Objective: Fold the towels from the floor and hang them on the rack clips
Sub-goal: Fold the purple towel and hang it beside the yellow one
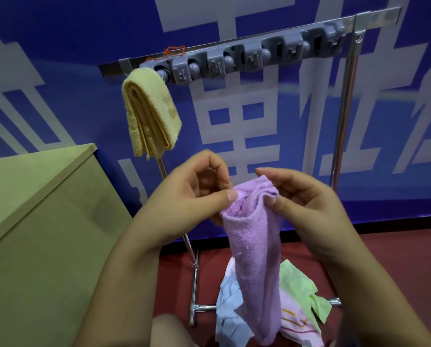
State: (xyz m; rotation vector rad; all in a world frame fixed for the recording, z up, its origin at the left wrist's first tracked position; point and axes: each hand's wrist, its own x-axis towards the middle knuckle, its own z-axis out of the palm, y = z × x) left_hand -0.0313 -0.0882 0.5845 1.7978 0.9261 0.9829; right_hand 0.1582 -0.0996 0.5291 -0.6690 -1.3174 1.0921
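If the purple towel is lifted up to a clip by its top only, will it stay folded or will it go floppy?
Probably floppy: the purple towel hangs limp below the left hand and right hand, which pinch only its top. It looks light and soft, so its layers may slip open. The yellow towel stays folded on its clip, so one tight pinch likely suffices.

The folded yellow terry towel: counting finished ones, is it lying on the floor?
No, the folded yellow terry towel hangs from the grey clip rail's leftmost clip.
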